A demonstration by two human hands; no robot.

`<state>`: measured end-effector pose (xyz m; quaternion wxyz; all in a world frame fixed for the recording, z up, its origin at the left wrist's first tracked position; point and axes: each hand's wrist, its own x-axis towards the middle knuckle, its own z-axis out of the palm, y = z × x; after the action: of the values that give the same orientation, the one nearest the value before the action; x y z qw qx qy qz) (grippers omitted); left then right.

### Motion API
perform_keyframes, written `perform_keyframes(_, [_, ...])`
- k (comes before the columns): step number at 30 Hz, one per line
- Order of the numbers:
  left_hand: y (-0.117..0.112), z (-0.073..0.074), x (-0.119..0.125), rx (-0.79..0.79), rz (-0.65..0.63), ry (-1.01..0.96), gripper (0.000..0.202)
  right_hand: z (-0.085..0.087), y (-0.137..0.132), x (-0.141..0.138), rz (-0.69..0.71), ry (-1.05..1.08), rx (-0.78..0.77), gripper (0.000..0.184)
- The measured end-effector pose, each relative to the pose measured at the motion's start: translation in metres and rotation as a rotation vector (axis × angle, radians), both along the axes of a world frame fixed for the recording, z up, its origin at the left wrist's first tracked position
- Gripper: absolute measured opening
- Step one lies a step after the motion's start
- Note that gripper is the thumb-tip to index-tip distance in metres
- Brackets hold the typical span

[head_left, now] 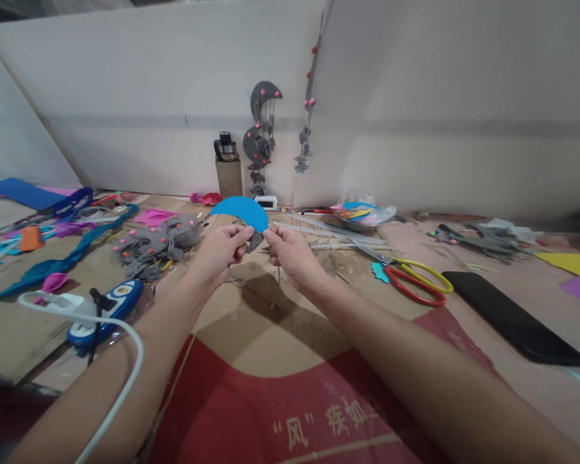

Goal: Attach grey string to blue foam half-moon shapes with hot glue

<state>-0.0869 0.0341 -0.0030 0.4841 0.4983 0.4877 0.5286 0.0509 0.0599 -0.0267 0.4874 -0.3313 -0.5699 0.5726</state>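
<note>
Fingers (pixel 242 236) of both hands pinching a flat bright-blue crescent-shaped sheet (pixel 244 209), held up over tan-and-red printed cardboard (pixel 232 406).
Left hand (pixel 220 252) and right hand (pixel 290 254) meet at its lower tip, dark-grey piece (pixel 254 243) showing just below; can't tell which layer left has. Pink-dotted grey cord bundle (pixel 162 241) left, red-and-yellow-handled metal scissors (pixel 391 261) right.

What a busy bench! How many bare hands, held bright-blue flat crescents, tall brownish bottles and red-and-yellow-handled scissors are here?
Left bare hand, right bare hand: 2
Bright-blue flat crescent, held: 1
Tall brownish bottle: 1
Red-and-yellow-handled scissors: 1
Total: 5
</note>
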Motion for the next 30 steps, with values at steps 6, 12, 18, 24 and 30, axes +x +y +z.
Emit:
perform_keyframes(6, [-0.001,0.002,0.006,-0.067,-0.089,-0.134,0.039,0.008,-0.001,0.001,-0.109,0.062,-0.073,0.018])
perform_keyframes(12, [-0.002,-0.002,0.008,-0.056,-0.037,0.007,0.043,0.016,-0.001,0.005,-0.189,0.147,-0.181,0.024])
perform_keyframes(18, [-0.002,-0.003,0.005,0.04,-0.02,0.229,0.033,0.019,-0.002,0.004,-0.184,0.173,-0.213,0.026])
perform_keyframes(24, [-0.001,-0.002,0.001,0.171,-0.055,0.358,0.028,0.019,-0.004,0.006,-0.075,0.221,-0.263,0.024])
perform_keyframes(30, [0.007,-0.011,-0.006,0.138,-0.137,0.203,0.034,0.018,-0.002,0.007,-0.077,0.282,-0.28,0.022])
